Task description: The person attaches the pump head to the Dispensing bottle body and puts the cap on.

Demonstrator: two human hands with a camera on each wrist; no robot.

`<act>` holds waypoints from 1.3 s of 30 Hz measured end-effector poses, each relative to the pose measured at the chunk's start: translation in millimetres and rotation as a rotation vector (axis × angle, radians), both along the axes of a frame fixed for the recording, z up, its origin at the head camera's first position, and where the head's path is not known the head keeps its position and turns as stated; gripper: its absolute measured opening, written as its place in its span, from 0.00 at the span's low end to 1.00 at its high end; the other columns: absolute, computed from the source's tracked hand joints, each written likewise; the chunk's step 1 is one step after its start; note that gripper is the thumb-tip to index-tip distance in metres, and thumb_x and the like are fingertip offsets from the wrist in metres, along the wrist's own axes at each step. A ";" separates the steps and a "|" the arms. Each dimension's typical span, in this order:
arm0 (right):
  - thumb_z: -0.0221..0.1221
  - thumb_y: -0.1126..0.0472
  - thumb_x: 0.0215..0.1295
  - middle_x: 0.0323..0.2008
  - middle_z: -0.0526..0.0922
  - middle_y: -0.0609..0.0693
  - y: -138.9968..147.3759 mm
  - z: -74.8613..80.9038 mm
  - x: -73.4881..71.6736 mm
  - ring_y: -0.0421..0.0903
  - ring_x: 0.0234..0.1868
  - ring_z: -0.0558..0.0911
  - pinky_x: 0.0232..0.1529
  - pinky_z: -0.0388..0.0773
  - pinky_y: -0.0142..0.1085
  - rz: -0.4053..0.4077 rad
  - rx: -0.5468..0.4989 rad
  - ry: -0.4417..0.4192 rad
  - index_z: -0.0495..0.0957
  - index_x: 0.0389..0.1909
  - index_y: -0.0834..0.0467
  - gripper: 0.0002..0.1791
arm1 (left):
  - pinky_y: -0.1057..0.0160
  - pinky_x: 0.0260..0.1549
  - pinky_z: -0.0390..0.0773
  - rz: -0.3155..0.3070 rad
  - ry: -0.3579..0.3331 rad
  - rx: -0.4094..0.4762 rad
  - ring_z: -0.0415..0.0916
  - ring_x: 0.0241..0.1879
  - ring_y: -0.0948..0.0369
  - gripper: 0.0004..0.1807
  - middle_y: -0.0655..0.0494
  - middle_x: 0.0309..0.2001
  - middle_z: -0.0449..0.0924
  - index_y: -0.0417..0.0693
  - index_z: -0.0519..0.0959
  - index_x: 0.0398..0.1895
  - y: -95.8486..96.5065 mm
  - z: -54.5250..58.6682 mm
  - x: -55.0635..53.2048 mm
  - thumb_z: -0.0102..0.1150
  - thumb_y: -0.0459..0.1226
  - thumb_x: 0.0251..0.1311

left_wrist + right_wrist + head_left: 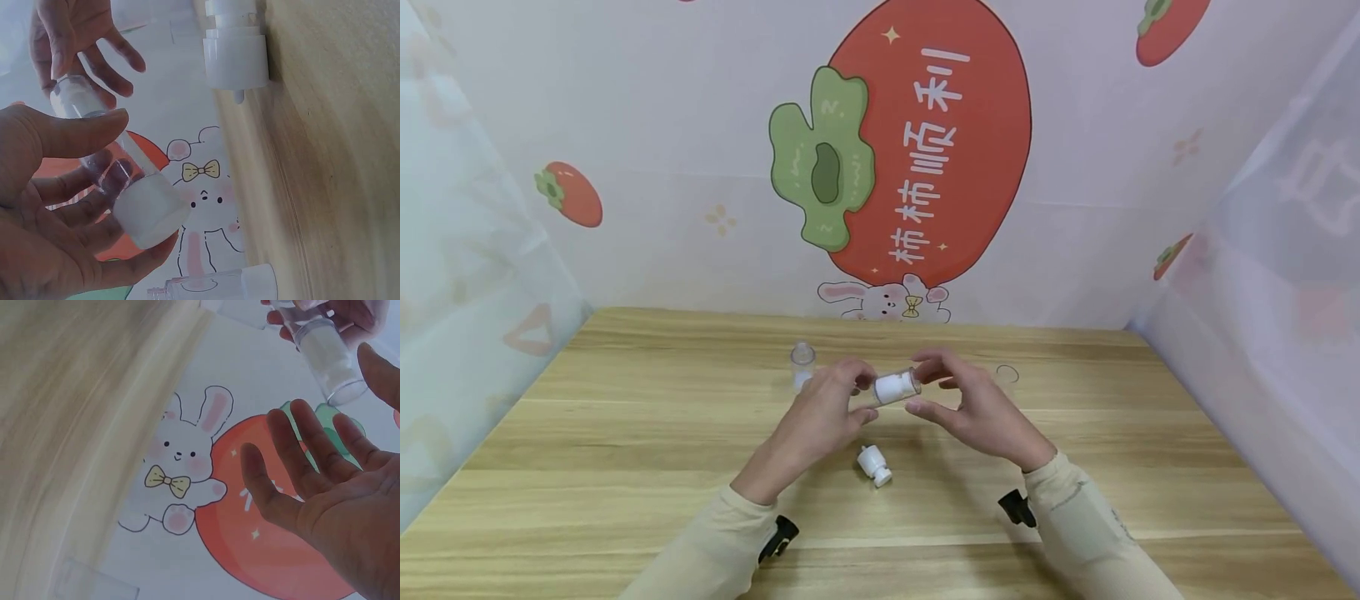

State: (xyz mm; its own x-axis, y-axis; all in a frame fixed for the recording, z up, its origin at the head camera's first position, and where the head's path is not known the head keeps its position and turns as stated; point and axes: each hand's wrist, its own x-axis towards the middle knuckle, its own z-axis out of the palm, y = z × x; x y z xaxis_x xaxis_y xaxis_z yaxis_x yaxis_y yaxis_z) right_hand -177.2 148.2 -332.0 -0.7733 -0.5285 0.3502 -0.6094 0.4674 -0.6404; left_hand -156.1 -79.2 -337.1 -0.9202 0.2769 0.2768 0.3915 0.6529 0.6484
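Note:
My left hand (827, 408) grips a clear bottle (134, 165) with a white base, its thumb on one side and its fingers on the other. At the far end of this bottle, a white part (891, 387) shows through a clear sleeve. My right hand (981, 412) is close to that end with fingers spread. In the right wrist view, the right fingers (297, 440) stand apart from the bottle and hold nothing. On the table in front of the hands lies a white pump head (874, 465).
A second clear bottle (802, 358) with a white base stands upright behind the left hand. To the right of the right hand is a clear piece (1017, 373) with a round rim. A printed cloth wall (662, 250) rises behind the wooden table (625, 467).

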 end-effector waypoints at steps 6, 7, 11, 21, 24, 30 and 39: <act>0.75 0.58 0.58 0.50 0.82 0.46 6.2 3.4 0.5 0.46 0.53 0.82 0.53 0.79 0.49 -0.029 0.034 -0.020 0.71 0.65 0.52 0.35 | 0.53 0.44 0.82 0.052 -0.042 0.034 0.81 0.43 0.49 0.19 0.49 0.41 0.82 0.41 0.79 0.44 -0.5 -1.7 -1.3 0.76 0.27 0.50; 0.75 0.58 0.58 0.50 0.82 0.46 6.8 3.6 0.8 0.46 0.53 0.82 0.53 0.79 0.50 -0.030 0.039 -0.025 0.71 0.65 0.52 0.35 | 0.53 0.43 0.82 0.058 -0.045 0.042 0.80 0.43 0.49 0.19 0.49 0.40 0.82 0.40 0.79 0.44 -0.7 -2.1 -1.7 0.76 0.27 0.50; 0.75 0.57 0.57 0.50 0.82 0.46 8.3 3.5 0.6 0.46 0.53 0.81 0.54 0.79 0.50 -0.026 0.060 -0.035 0.70 0.65 0.52 0.36 | 0.55 0.41 0.81 0.082 -0.055 0.064 0.78 0.40 0.51 0.20 0.51 0.38 0.80 0.39 0.78 0.43 -1.5 -3.2 -3.7 0.77 0.27 0.48; 0.75 0.56 0.58 0.50 0.82 0.46 9.2 2.2 1.5 0.46 0.52 0.81 0.53 0.79 0.46 -0.036 0.134 -0.091 0.72 0.64 0.54 0.34 | 0.48 0.51 0.80 0.112 -0.152 0.208 0.80 0.49 0.48 0.25 0.43 0.49 0.80 0.35 0.75 0.53 -6.5 -10.8 -10.3 0.74 0.29 0.53; 0.75 0.56 0.58 0.49 0.82 0.47 8.7 1.9 2.0 0.47 0.51 0.81 0.53 0.80 0.49 -0.033 0.154 -0.105 0.73 0.62 0.54 0.33 | 0.47 0.52 0.80 0.126 -0.171 0.247 0.79 0.51 0.45 0.25 0.41 0.51 0.79 0.34 0.74 0.54 -8.8 -13.6 -11.6 0.73 0.30 0.55; 0.73 0.58 0.60 0.45 0.83 0.46 6.9 -1.9 2.6 0.51 0.49 0.82 0.51 0.80 0.52 0.016 0.198 -0.096 0.77 0.57 0.55 0.25 | 0.46 0.53 0.80 0.138 -0.175 0.274 0.79 0.52 0.43 0.25 0.40 0.51 0.78 0.34 0.74 0.54 -10.4 -14.5 -13.0 0.73 0.31 0.55; 0.70 0.56 0.64 0.40 0.84 0.45 -2.5 -6.5 4.0 0.47 0.44 0.83 0.47 0.81 0.42 0.073 0.254 -0.060 0.80 0.49 0.56 0.16 | 0.46 0.54 0.79 0.143 -0.167 0.339 0.79 0.52 0.42 0.25 0.40 0.51 0.77 0.34 0.73 0.54 -4.8 -19.6 -20.8 0.73 0.29 0.55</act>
